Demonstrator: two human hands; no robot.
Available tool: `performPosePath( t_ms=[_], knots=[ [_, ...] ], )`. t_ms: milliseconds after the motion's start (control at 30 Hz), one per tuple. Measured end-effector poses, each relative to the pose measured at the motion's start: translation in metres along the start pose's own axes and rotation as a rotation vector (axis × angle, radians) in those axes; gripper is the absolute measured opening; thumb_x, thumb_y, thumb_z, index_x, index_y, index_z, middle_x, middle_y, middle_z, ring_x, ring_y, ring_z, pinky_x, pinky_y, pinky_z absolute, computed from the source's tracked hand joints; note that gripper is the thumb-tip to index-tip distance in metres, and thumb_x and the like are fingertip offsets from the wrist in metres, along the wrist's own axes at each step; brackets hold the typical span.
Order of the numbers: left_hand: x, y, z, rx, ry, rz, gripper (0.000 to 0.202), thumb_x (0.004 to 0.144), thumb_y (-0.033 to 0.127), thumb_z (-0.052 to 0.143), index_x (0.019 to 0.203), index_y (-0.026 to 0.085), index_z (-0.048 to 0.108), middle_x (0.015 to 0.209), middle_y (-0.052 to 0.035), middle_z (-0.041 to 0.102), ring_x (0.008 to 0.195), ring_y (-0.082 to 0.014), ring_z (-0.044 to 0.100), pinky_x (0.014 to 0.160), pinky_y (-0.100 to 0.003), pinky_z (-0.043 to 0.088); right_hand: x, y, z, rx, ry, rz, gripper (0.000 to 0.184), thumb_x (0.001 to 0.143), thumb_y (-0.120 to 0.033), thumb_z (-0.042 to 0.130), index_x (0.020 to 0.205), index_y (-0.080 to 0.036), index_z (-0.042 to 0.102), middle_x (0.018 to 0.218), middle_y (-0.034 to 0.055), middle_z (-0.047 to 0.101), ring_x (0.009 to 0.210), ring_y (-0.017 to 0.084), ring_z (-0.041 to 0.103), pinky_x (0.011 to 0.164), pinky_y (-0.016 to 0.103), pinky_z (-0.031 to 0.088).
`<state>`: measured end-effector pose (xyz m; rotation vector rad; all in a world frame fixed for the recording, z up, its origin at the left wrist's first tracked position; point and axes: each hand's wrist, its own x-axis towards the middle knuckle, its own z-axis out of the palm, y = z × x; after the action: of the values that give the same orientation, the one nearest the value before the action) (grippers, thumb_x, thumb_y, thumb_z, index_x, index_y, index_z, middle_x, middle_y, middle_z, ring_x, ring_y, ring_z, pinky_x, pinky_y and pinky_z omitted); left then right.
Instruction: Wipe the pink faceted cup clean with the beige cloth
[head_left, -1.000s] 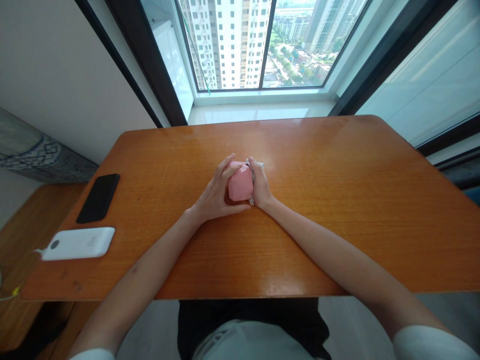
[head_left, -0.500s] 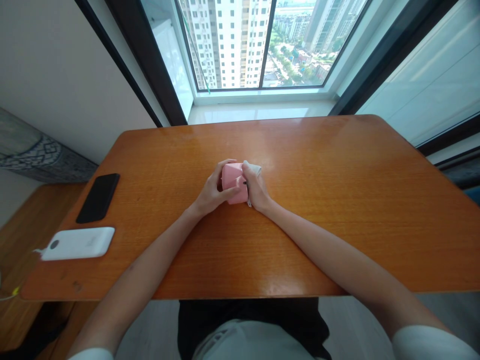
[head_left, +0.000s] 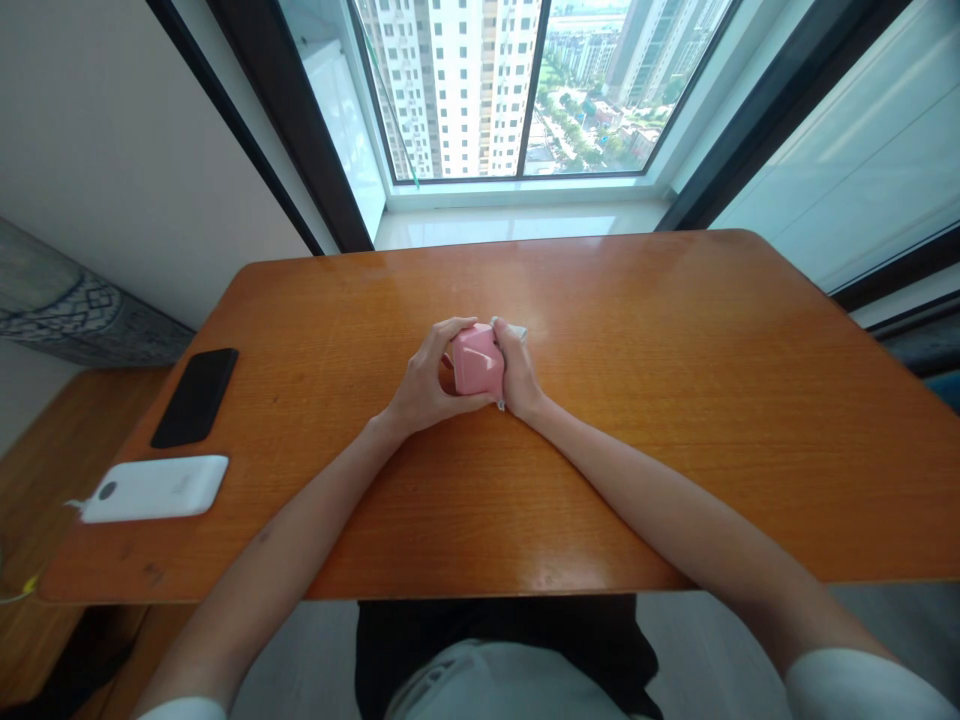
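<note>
Clasps a pink block (head_left: 477, 372) between both hands just above the middle of the frame, over the centre of the orange-brown worktop (head_left: 675, 400). Wraps the left hand (head_left: 424, 385) round the block's left side, fingers curled over its top edge and thumb along its near lower edge, closed firmly on it. Presses the right hand (head_left: 519, 375) against the block's right side, fingers bent and drawn together, likewise closed on it. Leaves only the block's near and top faces showing between the two hands. Cannot tell whether the block touches the worktop or sits just clear of it. Shows a small white piece (head_left: 517, 328) peeping out just beyond the right hand's fingers, and a thin pale tip (head_left: 500, 405) sticking out below the right palm; cannot tell what either is. Stretches both bare forearms over the near half of the worktop, up from the lower corners of the frame. Has, at the left end of the worktop and well apart from the hands, a black phone (head_left: 195, 396) lying flat and, nearer the lower left of the frame, a white power bank (head_left: 154, 488), also flat, the two not touching. Looks out, at the top of the frame, through a window (head_left: 465, 90) onto tall buildings.
</note>
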<state>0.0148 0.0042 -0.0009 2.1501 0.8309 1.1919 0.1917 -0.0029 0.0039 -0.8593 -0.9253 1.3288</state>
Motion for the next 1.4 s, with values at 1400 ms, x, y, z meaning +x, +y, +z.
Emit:
performPosePath(
  t_ms=[1400],
  knots=[
    [-0.002, 0.007, -0.001, 0.041, 0.014, 0.02, 0.107, 0.074, 0.06, 0.105, 0.162, 0.028, 0.054, 0.16, -0.0156, 0.066, 0.137, -0.0344, 0.072, 0.111, -0.046, 0.065, -0.001, 0.003, -0.002, -0.023, -0.027, -0.048, 0.058, 0.093, -0.081, 0.075, 0.082, -0.025, 0.067, 0.078, -0.0012, 0.062, 0.072, 0.016, 0.056, 0.069, 0.031, 0.049]
  ],
)
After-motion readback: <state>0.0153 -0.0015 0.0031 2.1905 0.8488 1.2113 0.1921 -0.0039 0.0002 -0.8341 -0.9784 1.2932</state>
